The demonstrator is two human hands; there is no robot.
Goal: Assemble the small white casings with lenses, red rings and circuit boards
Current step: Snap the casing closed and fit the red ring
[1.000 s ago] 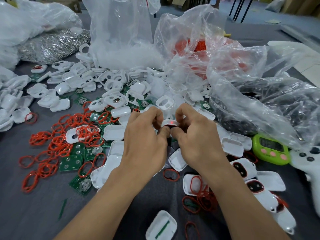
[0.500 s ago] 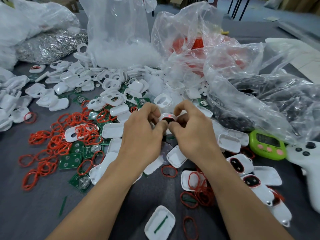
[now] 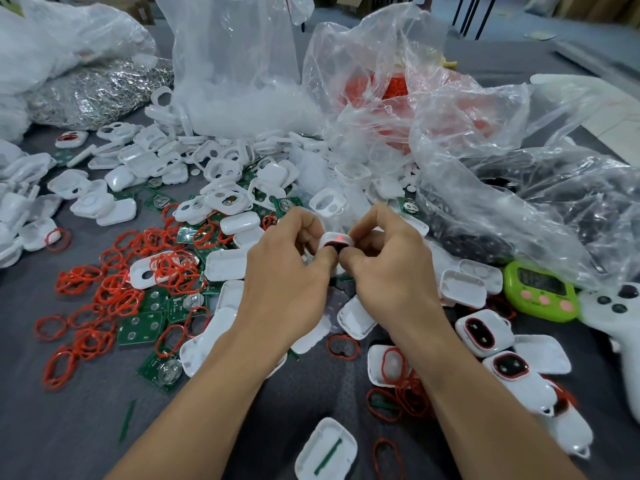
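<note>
A small white casing (image 3: 335,241) with a red glow on its top edge is held above the middle of the table, pinched from both sides. My left hand (image 3: 287,275) grips its left end with thumb and curled fingers. My right hand (image 3: 391,268) grips its right end the same way. Loose red rings (image 3: 114,289) and green circuit boards (image 3: 142,327) lie to the left. White casing halves (image 3: 221,261) are scattered around my hands. Casings fitted with red rings and dark lenses (image 3: 483,330) lie at the right.
Clear plastic bags (image 3: 433,109) of parts are heaped at the back and right. A green timer (image 3: 538,296) and a white game controller (image 3: 620,313) sit at the right edge. A bag of silvery metal parts (image 3: 97,91) lies at the back left on the grey table (image 3: 69,427).
Both hands with the casing have shifted slightly up and away from me; the grip looks the same.
</note>
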